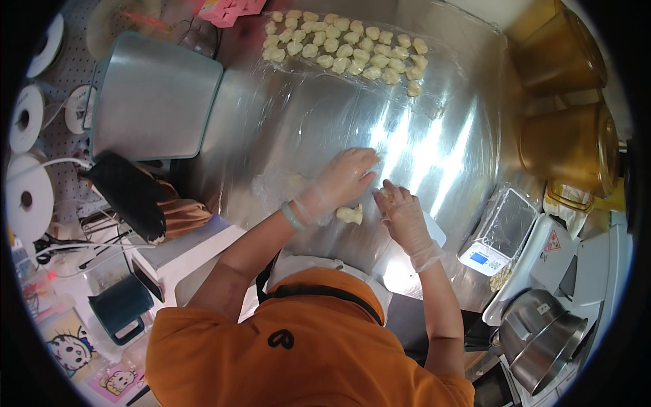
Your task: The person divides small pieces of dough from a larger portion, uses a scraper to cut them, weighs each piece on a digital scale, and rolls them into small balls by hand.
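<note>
My left hand (342,178), in a clear thin glove, is over the metal table with its fingers stretched out and the thumb apart, holding nothing. To its right, my gloved right hand (405,211) has its fingers curled together around a small pale bit of dough (386,195), mostly hidden by them. Between the two hands a larger lump of pale dough (349,215) lies on the table near my body. Under and beside my right wrist is a white flat sheet (435,229), partly covered. Many small dough pieces (344,51) lie in rows on plastic film at the far side.
A digital scale (498,230) wrapped in film stands at the right, near steel bowls (542,339) and amber containers (568,146). On the left are a teal-edged board (157,95), a black pouch (125,193), white spools (28,119) and a dark mug (122,305).
</note>
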